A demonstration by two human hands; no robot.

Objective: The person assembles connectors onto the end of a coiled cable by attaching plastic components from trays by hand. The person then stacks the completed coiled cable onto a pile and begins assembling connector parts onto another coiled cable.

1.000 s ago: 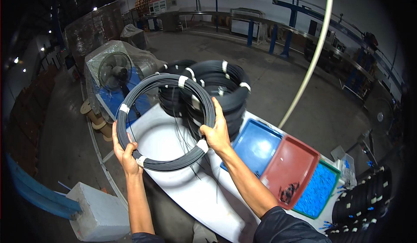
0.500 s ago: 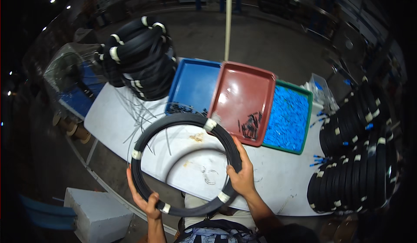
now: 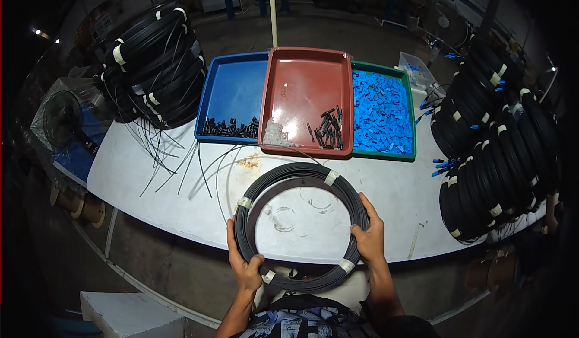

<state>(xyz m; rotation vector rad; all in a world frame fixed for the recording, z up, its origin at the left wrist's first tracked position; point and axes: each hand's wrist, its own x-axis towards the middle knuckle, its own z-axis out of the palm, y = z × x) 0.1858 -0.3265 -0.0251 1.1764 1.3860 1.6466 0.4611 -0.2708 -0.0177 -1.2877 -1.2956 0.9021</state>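
A large coil of black cable (image 3: 283,174), bound with several pale tape bands, is held in front of me near the table's front edge. My left hand (image 3: 244,268) grips its lower left side, thumb on the inside of the ring. Gripping the right side is my right hand (image 3: 370,236), its thumb also over the inner edge. A thin loose cable end arcs from the coil's left side toward the trays. The white table (image 3: 289,220) shows through the ring, with dark scuff marks on it.
Beyond the coil stand a blue tray (image 3: 234,93) with small black parts, a red tray (image 3: 307,87) with black pieces and a clear clump, and a green tray (image 3: 414,153) of blue pieces (image 3: 380,108). Stacked coils (image 3: 157,99) rise at left; more coils (image 3: 506,163) stand at right.
The coil has moved right and levelled out, both hands still on it. My view has shifted, so the trays and stacks sit higher and straighter.
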